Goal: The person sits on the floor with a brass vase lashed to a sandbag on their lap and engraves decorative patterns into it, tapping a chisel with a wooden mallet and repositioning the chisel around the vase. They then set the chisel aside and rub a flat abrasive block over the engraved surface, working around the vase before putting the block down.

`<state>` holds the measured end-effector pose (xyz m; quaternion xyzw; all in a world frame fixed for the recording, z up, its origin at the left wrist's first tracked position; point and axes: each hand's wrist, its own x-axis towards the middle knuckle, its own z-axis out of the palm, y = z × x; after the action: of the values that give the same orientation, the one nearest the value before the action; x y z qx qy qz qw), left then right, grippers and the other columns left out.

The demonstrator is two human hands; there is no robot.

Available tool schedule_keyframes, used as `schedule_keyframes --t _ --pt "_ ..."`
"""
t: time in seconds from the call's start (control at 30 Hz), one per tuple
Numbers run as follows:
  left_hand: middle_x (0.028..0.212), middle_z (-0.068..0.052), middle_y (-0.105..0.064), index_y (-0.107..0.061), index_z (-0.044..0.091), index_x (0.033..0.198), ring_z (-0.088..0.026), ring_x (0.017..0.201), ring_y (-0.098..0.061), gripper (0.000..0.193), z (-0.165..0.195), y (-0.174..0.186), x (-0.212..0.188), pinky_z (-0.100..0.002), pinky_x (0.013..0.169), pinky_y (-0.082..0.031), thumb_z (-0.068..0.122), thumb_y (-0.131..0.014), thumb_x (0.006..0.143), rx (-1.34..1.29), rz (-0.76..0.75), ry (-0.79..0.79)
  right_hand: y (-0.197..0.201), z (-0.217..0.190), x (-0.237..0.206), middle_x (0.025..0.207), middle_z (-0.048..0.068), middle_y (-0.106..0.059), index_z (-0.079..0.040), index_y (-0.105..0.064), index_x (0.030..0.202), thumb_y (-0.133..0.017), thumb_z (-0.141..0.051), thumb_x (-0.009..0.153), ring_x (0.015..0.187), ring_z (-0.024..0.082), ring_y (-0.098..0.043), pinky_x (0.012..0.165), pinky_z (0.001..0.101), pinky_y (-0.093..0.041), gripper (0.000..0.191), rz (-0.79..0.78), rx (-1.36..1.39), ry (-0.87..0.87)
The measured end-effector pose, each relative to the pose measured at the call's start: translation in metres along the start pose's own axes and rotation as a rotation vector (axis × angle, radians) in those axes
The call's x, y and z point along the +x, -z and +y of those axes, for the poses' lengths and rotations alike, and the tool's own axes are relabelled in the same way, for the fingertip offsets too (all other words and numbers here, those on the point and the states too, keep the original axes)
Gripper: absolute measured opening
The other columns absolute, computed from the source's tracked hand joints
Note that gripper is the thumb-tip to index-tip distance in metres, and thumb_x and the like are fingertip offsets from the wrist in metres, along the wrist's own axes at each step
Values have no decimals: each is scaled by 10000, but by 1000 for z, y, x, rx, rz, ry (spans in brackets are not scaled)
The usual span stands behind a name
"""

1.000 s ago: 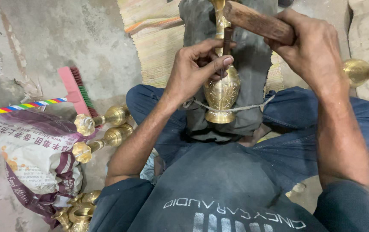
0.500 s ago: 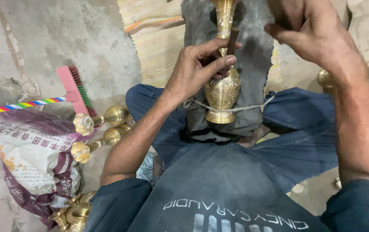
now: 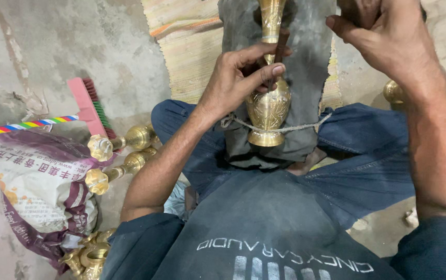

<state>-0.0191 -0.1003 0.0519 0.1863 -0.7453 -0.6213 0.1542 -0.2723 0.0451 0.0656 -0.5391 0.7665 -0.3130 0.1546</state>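
Since a second ago, the right hand (image 3: 383, 39) has lifted away from the brass vase (image 3: 268, 98), taking the wooden-handled tool up with it, and it now sits high at the top right of my view with the fingers curled; I cannot tell from here what, if anything, it grips, since its palm side runs out of frame. The left hand (image 3: 241, 78) has hardly moved: it is closed around a thin dark punch (image 3: 280, 52), thumb and fingers pinching the rod so its lower end rests against the vase's bulging body. The vase lies lengthwise on a grey cloth-covered block (image 3: 306, 57) between my knees, foot toward me and slim neck pointing away, and a pale cord (image 3: 295, 127) crosses just above its foot and runs out to both sides. I see blue trousers (image 3: 368, 155) on either side of the block. Off to the left, two more brass pieces with faceted ends (image 3: 114, 158) lie on the concrete floor (image 3: 51, 46), beside a printed sack (image 3: 36, 186) and a pink brush (image 3: 90, 103). Another brass piece (image 3: 396, 92) shows behind the right forearm.
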Motion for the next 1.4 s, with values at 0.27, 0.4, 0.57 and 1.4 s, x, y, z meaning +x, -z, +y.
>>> schedule_keyframes --t 0.27,0.4,0.57,1.4 --pt "836 19 -734 -712 102 1322 -44 730 -694 349 -2 2 0 -232 653 -620 273 -743 1019 -1 -14 -11 5 6 2 845 202 -671 36 -684 1045 -852 -192 955 750 317 -691 640 437 -540 297 -59 -113 26" --pt "825 18 -735 -722 100 1305 -46 716 -695 338 0 2 -2 -233 649 -605 269 -748 1014 23 -23 -3 10 1 2 884 192 -687 29 -714 1101 -852 -114 912 809 332 -693 725 445 -538 274 -28 -293 262" --pt "843 20 -743 -714 107 1326 -41 762 -704 339 -1 3 0 -234 683 -612 271 -751 1032 33 -22 -62 10 -11 4 855 193 -661 36 -687 1034 -850 -127 929 798 355 -672 683 448 -515 254 -52 -224 191" --pt "886 27 -745 -699 117 1345 -43 803 -722 352 -2 3 3 -232 698 -645 280 -729 1034 -17 -30 -7 3 -5 0 827 138 -669 23 -674 1004 -800 -73 982 777 249 -709 708 383 -547 160 48 -120 156"
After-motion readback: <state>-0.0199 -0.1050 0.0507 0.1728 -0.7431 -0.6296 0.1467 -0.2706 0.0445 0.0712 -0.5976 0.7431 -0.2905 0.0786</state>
